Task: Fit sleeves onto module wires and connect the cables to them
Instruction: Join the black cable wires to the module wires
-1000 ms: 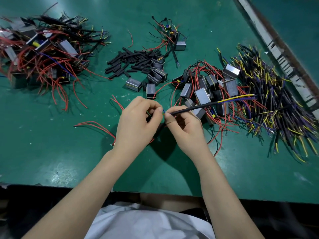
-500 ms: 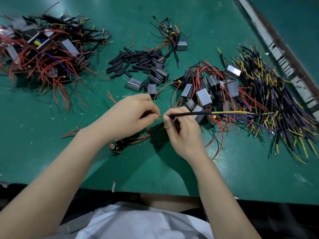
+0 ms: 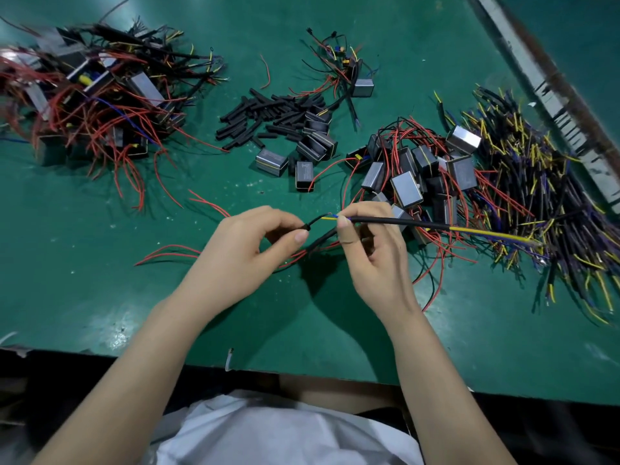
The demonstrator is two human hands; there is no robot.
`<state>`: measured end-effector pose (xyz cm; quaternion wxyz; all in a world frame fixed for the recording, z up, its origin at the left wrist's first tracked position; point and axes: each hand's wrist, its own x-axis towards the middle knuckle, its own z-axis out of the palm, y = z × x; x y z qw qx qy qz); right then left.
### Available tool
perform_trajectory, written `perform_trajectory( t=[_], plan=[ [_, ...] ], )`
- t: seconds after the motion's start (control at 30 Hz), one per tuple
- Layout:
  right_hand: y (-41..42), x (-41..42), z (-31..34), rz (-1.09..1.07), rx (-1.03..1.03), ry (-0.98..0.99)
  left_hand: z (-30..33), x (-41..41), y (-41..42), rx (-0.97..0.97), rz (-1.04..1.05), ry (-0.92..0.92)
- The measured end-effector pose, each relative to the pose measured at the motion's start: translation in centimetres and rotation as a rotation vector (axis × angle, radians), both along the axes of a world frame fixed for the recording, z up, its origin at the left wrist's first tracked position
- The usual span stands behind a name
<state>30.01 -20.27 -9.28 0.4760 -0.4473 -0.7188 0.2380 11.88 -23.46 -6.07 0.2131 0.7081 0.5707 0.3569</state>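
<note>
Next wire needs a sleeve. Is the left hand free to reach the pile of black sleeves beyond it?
Probably not yet: the left hand pinches a wire end beside the cable in the right hand. Once released, bare mat leads to the sleeves.

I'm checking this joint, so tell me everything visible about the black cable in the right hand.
The cable is a straight black-jacketed lead, held above the table, running rightward over the module pile. Yellow and blue inner wires stick out at both ends. The right hand pinches its left end, where the bared tips meet a thin wire pinched by the left hand.
</note>
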Motion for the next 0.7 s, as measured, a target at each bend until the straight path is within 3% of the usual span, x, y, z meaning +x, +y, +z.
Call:
perform_trajectory(
  t=[0.33,0.47,0.7],
  plan=[
    [0.2,0.4,0.1,0.027,0.082,0.065,0.8,2.0,1.0,0.156,0.079,-0.046],
    [0.2,0.4,0.1,0.060,0.099,0.095,1.0,2.1,1.3,0.207,0.006,-0.035],
    [-0.1,0.1,0.4,0.091,0.019,0.085,1.9,1.0,2.5,0.131,-0.156,0.005]
  ],
)
